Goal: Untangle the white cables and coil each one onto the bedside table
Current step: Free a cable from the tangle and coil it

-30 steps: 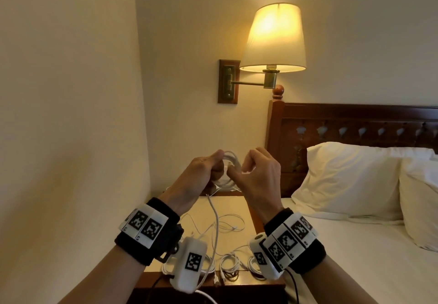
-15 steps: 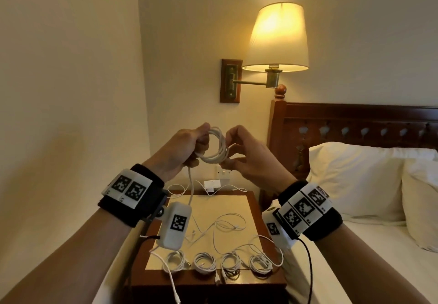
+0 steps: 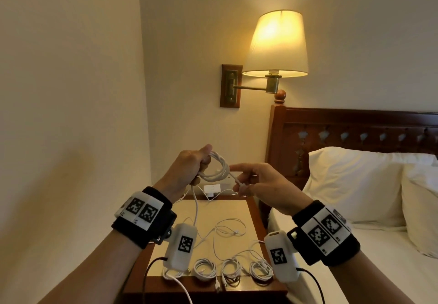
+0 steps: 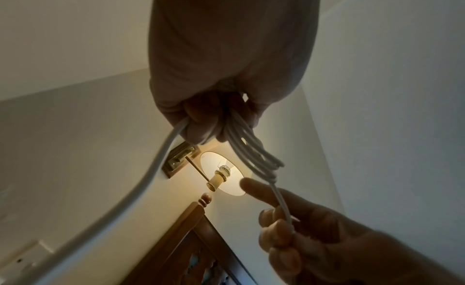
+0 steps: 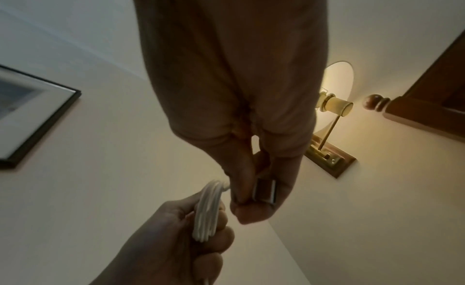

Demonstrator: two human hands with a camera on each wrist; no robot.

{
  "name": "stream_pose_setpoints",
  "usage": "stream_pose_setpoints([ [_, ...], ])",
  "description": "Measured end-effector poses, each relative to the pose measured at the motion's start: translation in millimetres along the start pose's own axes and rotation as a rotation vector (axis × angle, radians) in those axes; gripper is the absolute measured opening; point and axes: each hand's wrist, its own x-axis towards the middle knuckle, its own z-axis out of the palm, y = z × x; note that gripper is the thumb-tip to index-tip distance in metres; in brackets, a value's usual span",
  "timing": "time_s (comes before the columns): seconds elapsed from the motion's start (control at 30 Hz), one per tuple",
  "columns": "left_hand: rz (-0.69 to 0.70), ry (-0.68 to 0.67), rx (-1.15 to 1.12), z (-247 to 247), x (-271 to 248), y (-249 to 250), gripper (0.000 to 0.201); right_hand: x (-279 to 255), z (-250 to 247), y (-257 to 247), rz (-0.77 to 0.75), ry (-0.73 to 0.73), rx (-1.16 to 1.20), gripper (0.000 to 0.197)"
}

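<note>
My left hand (image 3: 201, 164) grips a coil of white cable (image 3: 216, 169) raised above the bedside table (image 3: 239, 209). From that fist a loose strand (image 3: 195, 206) hangs down toward the table. My right hand (image 3: 241, 185) pinches the cable's free end with its metal plug (image 5: 264, 190), just right of the coil, index finger stretched out. In the left wrist view the coil (image 4: 251, 150) leaves my fist and one strand runs into the right hand (image 4: 281, 227). In the right wrist view the left hand (image 5: 208, 219) grips the bundled loops (image 5: 207, 209). Several coiled cables (image 3: 205, 269) lie along the table's front edge, with loose cable (image 3: 227, 231) mid-table.
A lit wall lamp (image 3: 276, 45) hangs above the table. The wooden headboard (image 3: 355, 133), white pillows (image 3: 355, 185) and bed sit to the right. A plain wall (image 3: 71, 114) closes the left side. A white socket (image 3: 212, 188) sits behind the table. A framed picture (image 5: 30, 114) hangs on a wall.
Both hands have risen and drawn apart. The right hand has left the coil and pulled the plug end out to the right; the left hand keeps hold of the coil.
</note>
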Motion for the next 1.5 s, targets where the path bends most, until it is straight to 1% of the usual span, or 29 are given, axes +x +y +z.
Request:
stream_pose_setpoints([
  [0.1, 0.091, 0.043, 0.102, 4.9, 0.0, -2.3, 0.047, -4.0, -5.0, 3.9, -0.004, -0.019, -0.005, 0.049],
  [0.17, 0.157, 0.064, 0.175, 6.8, 0.2, -6.6, 0.050, -6.3, -8.8, 5.2, -0.001, -0.031, -0.050, 0.047],
  [0.23, 0.160, 0.090, 0.197, 10.0, 0.2, -12.4, 0.051, -8.6, -10.8, 4.7, 0.009, -0.049, -0.094, 0.046],
  [0.3, 0.147, 0.116, 0.177, 15.3, -1.3, -15.6, 0.047, -10.0, -11.5, 4.7, 0.027, -0.068, -0.076, 0.045],
  [0.33, 0.145, 0.124, 0.163, 18.2, -2.2, -16.7, 0.045, -10.1, -10.4, 5.4, 0.038, -0.085, -0.012, 0.046],
  [0.4, 0.164, 0.128, 0.144, 22.6, -3.8, -18.7, 0.045, -10.0, -4.2, 8.2, 0.050, -0.138, 0.226, 0.047],
  [0.43, 0.179, 0.130, 0.144, 24.6, -5.0, -19.4, 0.046, -9.8, 0.5, 9.8, 0.051, -0.147, 0.361, 0.043],
  [0.5, 0.198, 0.140, 0.134, 29.1, -7.6, -20.4, 0.047, -8.1, 11.0, 13.8, 0.067, -0.086, 0.574, 0.029],
  [0.53, 0.204, 0.141, 0.117, 31.8, -8.8, -20.6, 0.048, -6.6, 16.0, 16.7, 0.072, -0.038, 0.641, 0.029],
  [0.6, 0.199, 0.149, 0.070, 36.9, -9.8, -20.0, 0.053, -4.1, 25.8, 19.6, 0.036, 0.031, 0.714, 0.035],
  [0.7, 0.168, 0.125, -0.042, 38.9, -6.5, -20.8, 0.050, -3.6, 37.9, 16.7, -0.077, 0.037, 0.828, 0.032],
  [0.77, 0.159, 0.102, -0.056, 36.3, -4.1, -23.7, 0.047, -5.4, 39.3, 12.3, -0.116, 0.003, 0.861, 0.033],
  [0.8, 0.164, 0.092, -0.042, 34.5, -3.5, -26.4, 0.050, -6.2, 37.4, 10.8, -0.119, -0.013, 0.856, 0.034],
  [0.87, 0.180, 0.063, -0.006, 32.7, -4.6, -32.0, 0.060, -7.1, 31.4, 9.5, -0.089, -0.022, 0.795, 0.033],
  [0.9, 0.205, 0.054, 0.005, 33.0, -6.1, -33.5, 0.061, -7.2, 29.3, 9.1, -0.067, -0.020, 0.771, 0.031],
  [0.97, 0.303, 0.067, 0.063, 32.8, -6.9, -36.4, 0.054, -7.7, 25.6, 8.9, -0.030, -0.003, 0.806, 0.026],
  [1.03, 0.397, 0.101, 0.138, 27.2, -3.8, -43.8, 0.047, -9.2, 18.8, 9.2, -0.008, 0.032, 0.890, 0.025],
  [1.13, 0.454, 0.052, 0.162, 10.5, -1.3, -67.0, 0.040, -16.1, 1.9, 6.7, -0.003, 0.073, 0.955, 0.021],
  [1.2, 0.509, 0.053, 0.253, 0.2, -3.5, -83.3, 0.031, -21.2, -5.0, 7.8, 0.002, 0.080, 0.942, 0.021],
  [1.3, 0.537, 0.111, 0.376, -11.9, -6.7, -105.2, 0.020, -27.4, -10.7, 10.4, 0.006, 0.091, 0.917, 0.023],
  [1.4, 0.499, 0.196, 0.441, -24.5, -9.9, -121.8, 0.015, -31.9, -19.9, 9.3, 0.012, 0.140, 0.959, 0.027],
  [1.47, 0.510, 0.265, 0.492, -27.7, -13.8, -124.4, 0.017, -32.4, -22.1, 7.7, 0.018, 0.176, 0.972, 0.028],
  [1.5, 0.503, 0.275, 0.542, -26.1, -16.8, -120.9, 0.021, -32.1, -21.6, 7.8, 0.015, 0.179, 0.976, 0.027],
])
